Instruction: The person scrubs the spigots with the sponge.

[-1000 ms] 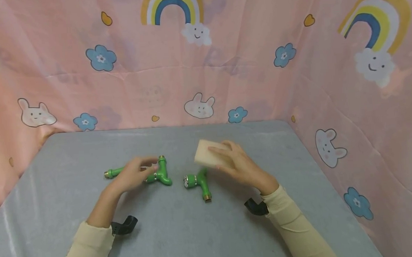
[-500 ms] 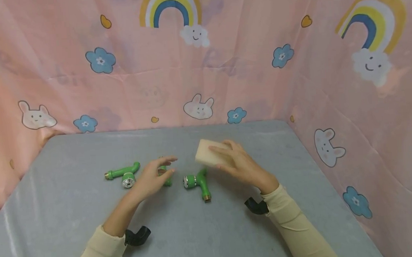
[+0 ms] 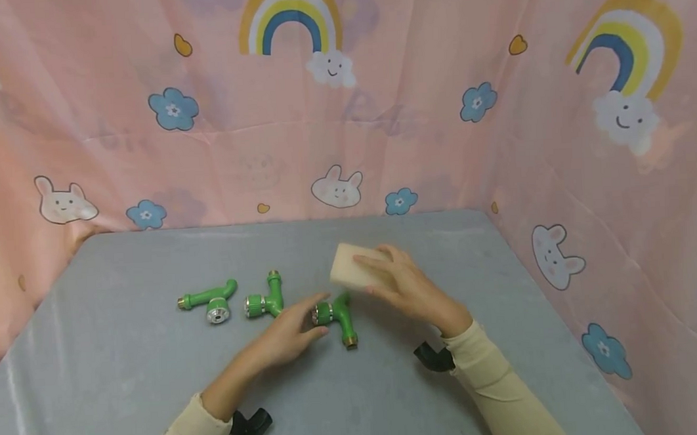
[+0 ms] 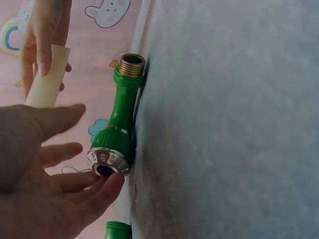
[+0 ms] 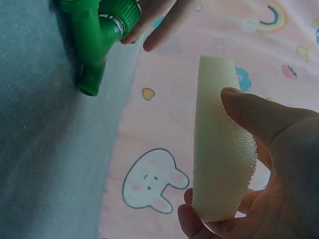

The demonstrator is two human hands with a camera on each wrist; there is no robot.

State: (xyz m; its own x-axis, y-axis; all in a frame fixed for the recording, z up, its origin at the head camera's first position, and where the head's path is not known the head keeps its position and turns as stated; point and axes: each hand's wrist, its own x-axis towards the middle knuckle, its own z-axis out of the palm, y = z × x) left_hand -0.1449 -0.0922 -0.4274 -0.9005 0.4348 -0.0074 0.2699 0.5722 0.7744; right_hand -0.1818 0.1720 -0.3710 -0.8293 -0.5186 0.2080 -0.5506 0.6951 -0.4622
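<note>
A cream sponge block (image 3: 349, 267) is held above the table in my right hand (image 3: 410, 288); in the right wrist view the thumb presses one face of the sponge (image 5: 219, 139) and the fingers wrap its lower end. My left hand (image 3: 288, 332) reaches over to the rightmost green tap (image 3: 344, 319), thumb and fingers spread beside its knob. In the left wrist view a fingertip is right at the silver-capped knob (image 4: 108, 160), and the brass threaded end faces the camera. A second green tap (image 3: 275, 288), partly hidden by the left hand, lies to its left.
A third green tap (image 3: 206, 296) lies farthest left on the grey cloth-covered table (image 3: 423, 404). A pink patterned curtain (image 3: 232, 151) hangs along the back and sides. Black curved pieces (image 3: 251, 425) stick out from both wrists, low over the table.
My left hand has moved right, from the middle tap to the rightmost one, uncovering the left tap and the middle tap's knob. The right hand and sponge stay nearly still.
</note>
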